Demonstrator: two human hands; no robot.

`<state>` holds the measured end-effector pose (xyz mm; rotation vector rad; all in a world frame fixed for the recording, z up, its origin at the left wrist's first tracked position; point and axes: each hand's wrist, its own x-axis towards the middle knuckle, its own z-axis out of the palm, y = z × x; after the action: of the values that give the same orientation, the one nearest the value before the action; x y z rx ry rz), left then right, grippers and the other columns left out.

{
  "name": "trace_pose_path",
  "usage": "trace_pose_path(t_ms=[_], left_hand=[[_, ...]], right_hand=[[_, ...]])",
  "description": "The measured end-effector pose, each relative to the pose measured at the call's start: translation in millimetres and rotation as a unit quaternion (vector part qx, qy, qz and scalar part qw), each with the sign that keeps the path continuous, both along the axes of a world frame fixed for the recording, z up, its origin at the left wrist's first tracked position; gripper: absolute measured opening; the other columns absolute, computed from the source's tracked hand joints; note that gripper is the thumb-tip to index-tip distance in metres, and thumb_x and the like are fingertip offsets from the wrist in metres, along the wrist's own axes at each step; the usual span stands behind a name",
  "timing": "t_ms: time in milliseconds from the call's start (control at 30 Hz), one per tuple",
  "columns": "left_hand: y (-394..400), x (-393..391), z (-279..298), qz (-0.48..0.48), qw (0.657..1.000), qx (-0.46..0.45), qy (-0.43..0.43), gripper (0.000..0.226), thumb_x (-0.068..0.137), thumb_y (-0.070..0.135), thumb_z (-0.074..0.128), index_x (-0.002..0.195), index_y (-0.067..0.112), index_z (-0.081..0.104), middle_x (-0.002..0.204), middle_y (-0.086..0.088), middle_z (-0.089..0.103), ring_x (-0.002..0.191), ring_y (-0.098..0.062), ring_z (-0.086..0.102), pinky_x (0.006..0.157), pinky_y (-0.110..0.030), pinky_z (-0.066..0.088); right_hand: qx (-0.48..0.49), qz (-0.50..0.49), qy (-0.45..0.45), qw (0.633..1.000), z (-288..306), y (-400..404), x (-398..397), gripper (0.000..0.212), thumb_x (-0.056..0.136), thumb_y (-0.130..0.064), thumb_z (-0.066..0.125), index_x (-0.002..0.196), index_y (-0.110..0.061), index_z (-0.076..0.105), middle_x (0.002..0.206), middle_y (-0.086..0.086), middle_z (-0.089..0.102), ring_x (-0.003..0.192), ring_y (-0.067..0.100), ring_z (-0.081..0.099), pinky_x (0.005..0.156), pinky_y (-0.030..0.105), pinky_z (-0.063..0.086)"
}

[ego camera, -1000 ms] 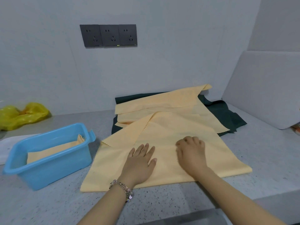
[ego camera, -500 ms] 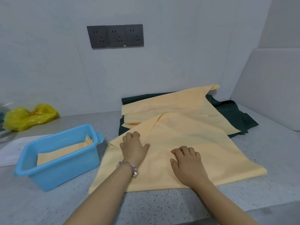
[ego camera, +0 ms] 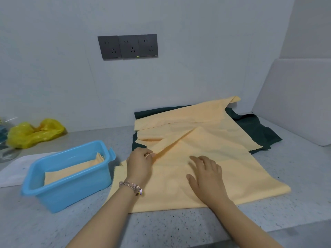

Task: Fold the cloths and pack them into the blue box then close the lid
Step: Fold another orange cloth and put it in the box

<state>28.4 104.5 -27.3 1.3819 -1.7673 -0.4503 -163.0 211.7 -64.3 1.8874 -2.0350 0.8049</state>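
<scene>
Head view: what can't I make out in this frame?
- Dark green cloth: mostly under the yellow cloths.
- Blue box: its near wall hides the bottom; no lid visible.
- Left hand fingertips: tucked in the cloth fold.
- Clear object: cut off at the left edge.

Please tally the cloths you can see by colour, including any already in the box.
Yellow cloths: 3, the top one, the one beneath, the one in the blue box
Dark green cloths: 1
Total: 4
</scene>
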Motion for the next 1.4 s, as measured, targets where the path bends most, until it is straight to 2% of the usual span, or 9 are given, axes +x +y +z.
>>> trace_pose_path(t_ms=[167,333,500,600,767,900,1033,1233,1400], left_hand=[[34.7,32.3,19.1,-0.057,0.990,-0.096,-0.081,0.013,0.091,0.014,0.059,0.095,0.014,0.072,0.090,0.007,0.059,0.091,-0.013,0.054,0.080,-0.025,0.036],[64.6,62.1,37.2,-0.091,0.954,-0.231,-0.168,0.012,0.084,0.007,0.066,0.089,0.015,0.074,0.090,0.003,0.066,0.091,-0.017,0.057,0.086,-0.027,0.024],[79.5,84.6,19.5,-0.117,0.956,-0.160,-0.218,0.014,0.090,0.023,0.061,0.096,0.025,0.073,0.099,0.011,0.064,0.100,-0.009,0.052,0.085,-0.022,0.017],[87.3,94.0,0.5,-0.129,0.958,-0.102,-0.234,0.017,0.092,0.030,0.056,0.101,0.032,0.071,0.104,0.017,0.062,0.103,-0.004,0.047,0.085,-0.022,0.016],[91.6,97.7,-15.8,-0.137,0.974,-0.005,-0.179,0.019,0.095,0.026,0.053,0.099,0.033,0.070,0.101,0.022,0.059,0.105,-0.003,0.048,0.095,-0.026,0.023],[89.9,96.6,-16.5,-0.141,0.971,0.034,-0.191,0.016,0.094,0.034,0.052,0.100,0.035,0.067,0.102,0.022,0.057,0.108,-0.009,0.047,0.098,-0.025,0.024],[91.7,88.0,-19.4,-0.180,0.969,0.072,-0.152,0.013,0.084,0.042,0.064,0.095,0.037,0.068,0.105,0.019,0.055,0.108,-0.005,0.047,0.102,-0.026,0.031],[93.2,82.6,-25.9,-0.158,0.982,0.069,-0.076,0.005,0.077,0.028,0.076,0.079,0.032,0.075,0.098,0.019,0.059,0.097,0.005,0.052,0.081,-0.003,0.033],[93.1,80.0,-20.6,-0.147,0.987,0.064,-0.010,0.014,0.078,0.024,0.075,0.071,0.036,0.071,0.095,0.016,0.063,0.089,0.009,0.056,0.079,-0.001,0.039]], right_hand=[[-0.121,-0.023,0.013,0.992,4.9,3.5,0.3,0.079,0.069,-0.036,0.080,0.136,-0.024,0.042,0.131,0.010,0.049,0.113,0.027,0.044,0.089,0.045,0.041],[-0.205,-0.009,0.093,0.974,8.1,11.9,8.0,0.063,0.080,-0.049,0.053,0.136,-0.024,0.038,0.135,0.010,0.035,0.120,0.029,0.039,0.097,0.045,0.030],[-0.234,0.072,0.107,0.964,17.8,22.9,-5.9,0.032,0.080,-0.038,0.057,0.107,-0.026,0.070,0.118,0.003,0.062,0.115,0.026,0.045,0.093,0.043,0.031],[-0.173,0.158,0.091,0.968,13.3,34.1,-10.0,0.014,0.069,-0.023,0.081,0.083,-0.023,0.078,0.093,-0.002,0.073,0.098,0.028,0.061,0.083,0.038,0.040],[0.017,0.153,-0.073,0.985,10.6,45.5,-7.1,0.018,0.079,-0.032,0.072,0.097,-0.031,0.075,0.110,-0.012,0.068,0.113,0.012,0.052,0.096,0.033,0.038],[0.127,0.180,-0.094,0.971,13.4,41.7,-3.6,0.021,0.081,-0.034,0.071,0.102,-0.031,0.073,0.119,-0.010,0.064,0.117,0.005,0.051,0.097,0.018,0.033],[0.133,0.147,-0.150,0.969,14.8,41.0,0.6,0.013,0.082,-0.028,0.071,0.094,-0.030,0.075,0.114,-0.010,0.067,0.103,-0.003,0.053,0.083,0.009,0.033],[0.115,0.123,-0.140,0.976,14.4,41.5,8.0,0.010,0.086,-0.018,0.064,0.083,-0.022,0.074,0.102,-0.009,0.070,0.099,0.010,0.059,0.080,0.021,0.038],[0.068,0.105,-0.095,0.988,18.3,45.3,16.9,0.011,0.089,-0.013,0.059,0.084,-0.015,0.068,0.088,-0.004,0.069,0.088,0.020,0.059,0.081,0.028,0.038]])
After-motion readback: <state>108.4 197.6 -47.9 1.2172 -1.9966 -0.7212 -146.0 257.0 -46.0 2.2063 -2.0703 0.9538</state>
